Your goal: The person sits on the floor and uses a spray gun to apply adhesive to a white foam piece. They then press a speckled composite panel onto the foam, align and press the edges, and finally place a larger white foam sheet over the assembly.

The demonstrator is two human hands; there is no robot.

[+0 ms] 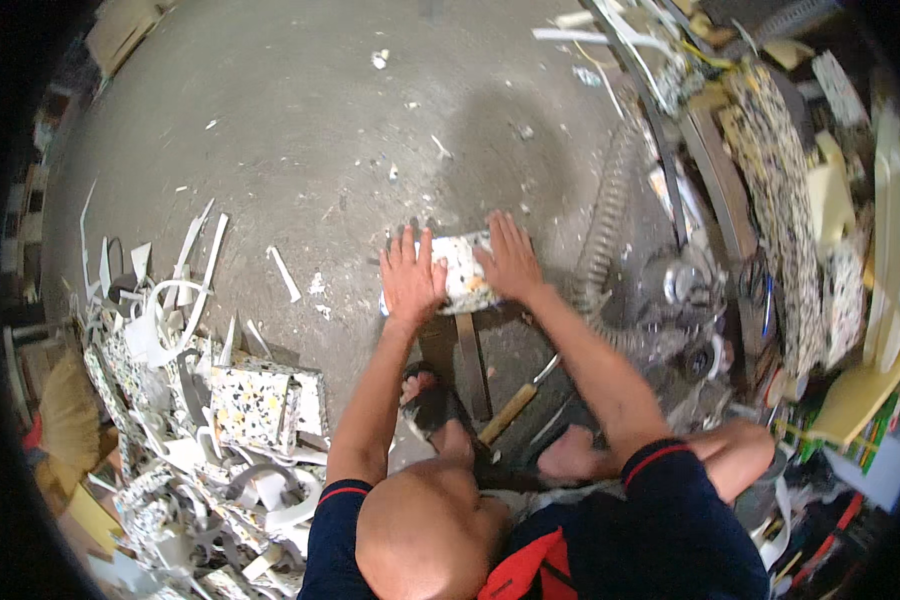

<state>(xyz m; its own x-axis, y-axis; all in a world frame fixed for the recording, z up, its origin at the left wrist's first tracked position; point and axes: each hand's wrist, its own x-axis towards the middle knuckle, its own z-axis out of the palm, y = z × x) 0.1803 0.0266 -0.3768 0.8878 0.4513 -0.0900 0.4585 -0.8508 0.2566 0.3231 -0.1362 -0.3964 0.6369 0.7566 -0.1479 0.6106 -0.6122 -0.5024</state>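
A white foam block (462, 262) speckled with black and yellow lies low in front of me, just above the floor. My left hand (411, 275) rests flat on its left end, fingers stretched forward. On the right end lies my right hand (511, 262), also flat with fingers extended. A narrow dark bar (473, 365) runs from under the block's near edge back toward my feet. Beside it, between my feet, is a tool with a wooden handle (507, 415) and a thin metal shaft. The underside of the block is hidden.
Speckled foam blocks (255, 405) and white offcut strips (270, 490) are heaped at left. To the right lie a ribbed clear hose (603, 225), a long speckled foam slab (780, 210), a blue pen (768, 305) and yellow foam pieces (860, 395). Small scraps dot the grey floor (300, 120).
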